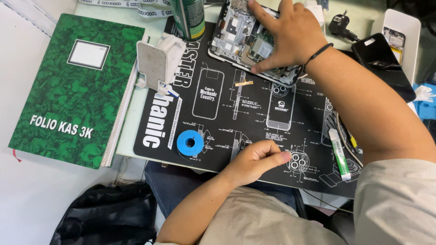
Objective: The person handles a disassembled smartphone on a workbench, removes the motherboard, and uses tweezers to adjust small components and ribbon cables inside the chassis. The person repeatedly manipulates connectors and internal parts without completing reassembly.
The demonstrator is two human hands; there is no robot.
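From the head camera, the right hand point(285, 35) lies at about one o'clock, spread wide and flat, fingers pressing down on an opened phone point(240, 38) whose bare circuit boards and metal shields face up; a dark cord band circles that wrist. The phone sits on the far edge of a black printed work mat point(254, 109), tilted toward eleven o'clock. The left hand point(255, 159) rests at six o'clock on the near edge of the mat, curled narrow, thumb pinched against the forefinger; whether something tiny sits in that pinch, I cannot tell. At about eight o'clock from it lies a blue spool point(190, 143), near but apart. A small tan strip point(244, 83) lies loose on the mat between the two hands. A green-and-white tube point(339, 154) lies at four o'clock beside the right forearm, a green can point(190, 17) stands at twelve o'clock just beside the phone, and a green ledger book point(72, 88) lies off the mat at nine o'clock. The risk as it looks: flat finger pressure on exposed boards could bend a connector, and the forearm sweeping back could roll the tube or knock the can.
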